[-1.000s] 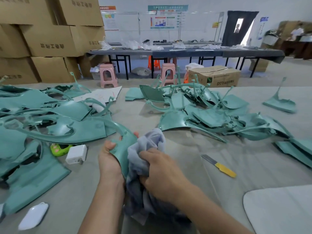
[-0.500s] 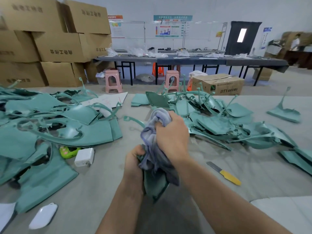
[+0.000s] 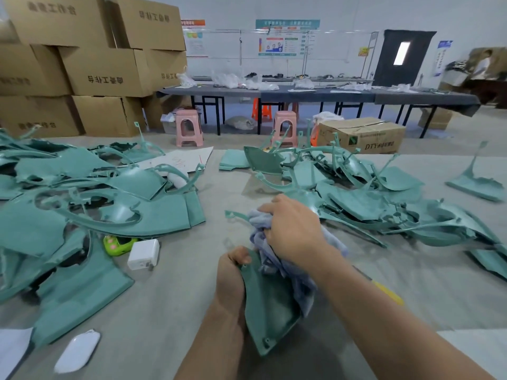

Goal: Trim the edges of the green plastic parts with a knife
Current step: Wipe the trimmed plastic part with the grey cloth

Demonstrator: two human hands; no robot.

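Note:
My left hand (image 3: 231,272) grips the near edge of a green plastic part (image 3: 270,311), a curved panel whose thin arm reaches away to the upper left. My right hand (image 3: 293,229) clutches a bunched grey-blue cloth (image 3: 277,259) and presses it against the part's upper section. The knife with a yellow handle (image 3: 388,294) lies on the table to the right, mostly hidden behind my right forearm; neither hand touches it.
Piles of green plastic parts cover the table at left (image 3: 109,212) and at right (image 3: 370,198). A white charger (image 3: 143,254), a green toy (image 3: 118,244) and a white oval piece (image 3: 78,351) lie near left. Cardboard boxes (image 3: 90,64) stand behind.
My right hand slid the cloth up along the green part, then back down a little. My left hand shifted right and tilted the part more upright.

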